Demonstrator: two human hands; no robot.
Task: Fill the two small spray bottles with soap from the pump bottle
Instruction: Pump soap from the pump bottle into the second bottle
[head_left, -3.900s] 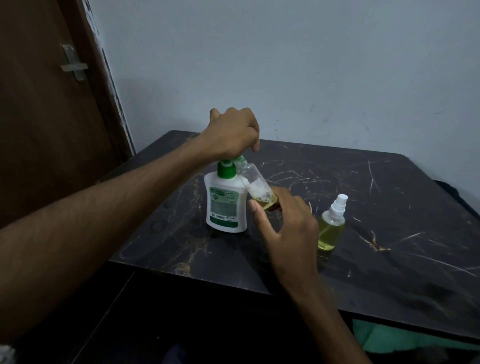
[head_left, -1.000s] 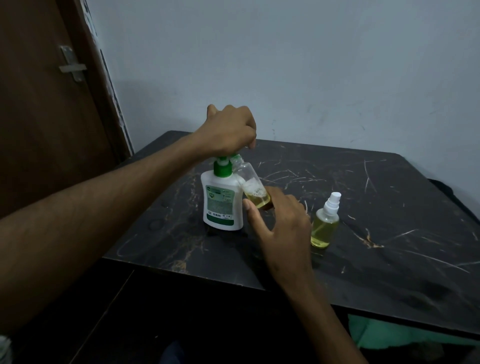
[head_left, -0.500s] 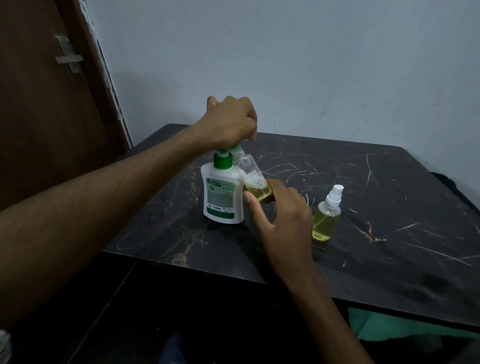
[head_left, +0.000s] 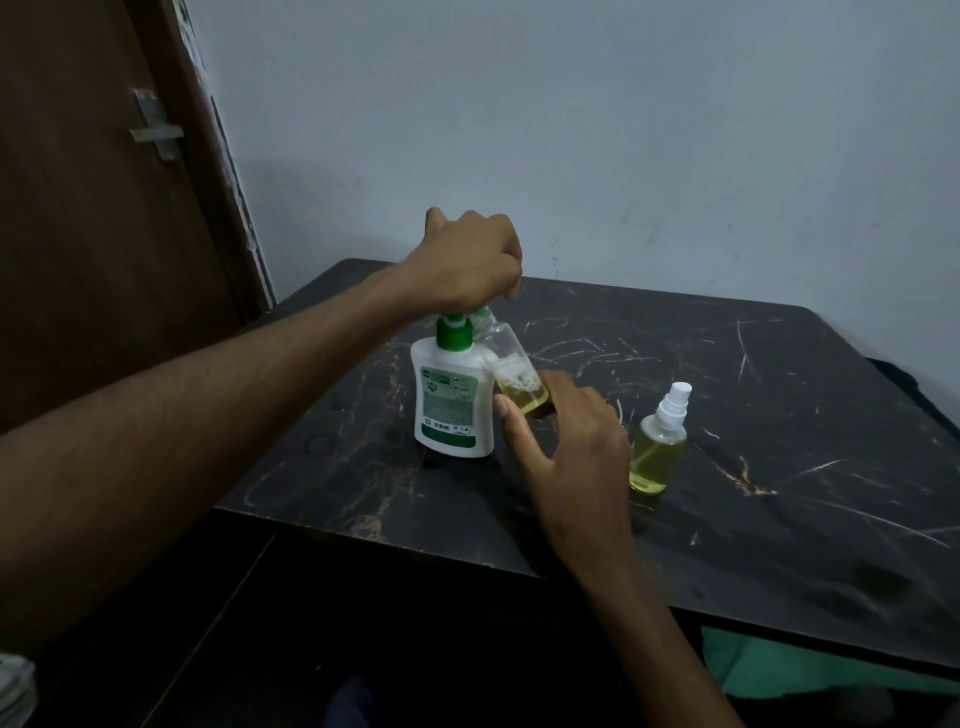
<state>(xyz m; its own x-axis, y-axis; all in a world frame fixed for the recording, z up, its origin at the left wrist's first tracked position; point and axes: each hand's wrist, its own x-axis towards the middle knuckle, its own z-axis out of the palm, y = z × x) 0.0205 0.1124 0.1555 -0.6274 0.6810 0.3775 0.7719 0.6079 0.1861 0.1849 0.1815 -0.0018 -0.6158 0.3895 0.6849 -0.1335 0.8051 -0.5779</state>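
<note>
A white pump bottle (head_left: 453, 405) with a green collar stands on the dark marbled table (head_left: 779, 415). My left hand (head_left: 470, 262) sits curled over its green pump head, which is mostly hidden under the fingers. My right hand (head_left: 569, 441) holds an uncapped clear spray bottle (head_left: 511, 366) tilted with its mouth under the pump nozzle; yellow soap with foam fills its lower part. A second spray bottle (head_left: 657, 449), capped with a white sprayer and nearly full of yellow soap, stands upright to the right of my right hand.
A brown door (head_left: 104, 234) with a metal latch stands at the left, and a pale wall rises behind the table. Green cloth (head_left: 810, 670) shows below the table's front right edge.
Since about a second ago the pose is much the same: left hand stays on the pump, right hand keeps the tilted bottle at the nozzle. The view has shifted slightly.
</note>
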